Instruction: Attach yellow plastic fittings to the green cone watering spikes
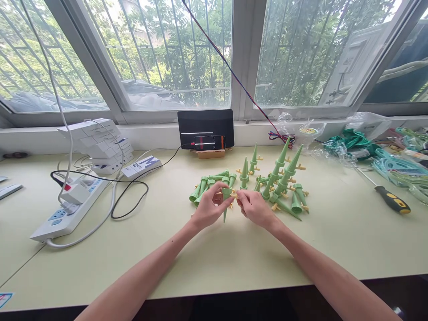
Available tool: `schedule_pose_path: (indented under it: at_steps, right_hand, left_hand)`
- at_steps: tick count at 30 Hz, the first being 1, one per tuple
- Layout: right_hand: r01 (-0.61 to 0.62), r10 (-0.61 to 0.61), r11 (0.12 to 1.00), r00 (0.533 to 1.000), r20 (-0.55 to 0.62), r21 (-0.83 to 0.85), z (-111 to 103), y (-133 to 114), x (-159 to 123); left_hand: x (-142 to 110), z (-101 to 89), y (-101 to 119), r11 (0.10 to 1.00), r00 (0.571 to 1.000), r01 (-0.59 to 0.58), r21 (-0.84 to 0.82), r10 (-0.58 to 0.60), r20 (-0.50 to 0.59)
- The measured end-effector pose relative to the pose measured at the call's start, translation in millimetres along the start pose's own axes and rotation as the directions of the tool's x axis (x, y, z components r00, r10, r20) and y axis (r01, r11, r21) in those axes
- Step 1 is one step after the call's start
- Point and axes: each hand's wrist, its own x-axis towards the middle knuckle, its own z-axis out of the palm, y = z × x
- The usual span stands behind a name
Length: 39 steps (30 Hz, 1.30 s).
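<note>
Over the middle of the table, my left hand (210,206) is closed around a green plastic plant watering spike (227,193), its tip pointing down. At the spike's right side, my right hand (252,204) pinches a small yellow valve (234,195), mostly covered by the fingers. Behind my left hand lies a pile of green spike parts (203,184). To the right of and behind my right hand, several spikes with yellow valves (287,174) stand or lie in a cluster.
A phone (210,142) leans on a black tablet (205,120) at the back. At left are a power strip (63,227), cables and stacked white boxes (107,151). A screwdriver (393,199) lies at right, near green bundles (354,145) and plastic bags.
</note>
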Motion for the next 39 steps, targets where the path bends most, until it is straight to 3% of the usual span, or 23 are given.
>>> schedule_pose_path:
  at_steps: [15,33,39]
  right_hand:
    - [-0.165,0.12,0.908,0.983,0.14,0.386,-0.2,-1.2,2.2]
    - [-0.222,0.152,0.866,0.971,0.187,0.448,-2.8,-1.2,2.9]
    - [-0.174,0.132,0.903,0.982,0.132,0.393,-1.9,2.5,3.7]
  left_hand:
    - [-0.6,-1.0,-3.9,0.985,0.994,-0.111,0.13,0.112,0.0]
    - [-0.4,-0.5,-6.3,0.969,0.984,-0.175,0.176,0.177,0.004]
    - [0.0,-0.2,-5.6,0.972,0.989,-0.142,0.187,0.147,-0.013]
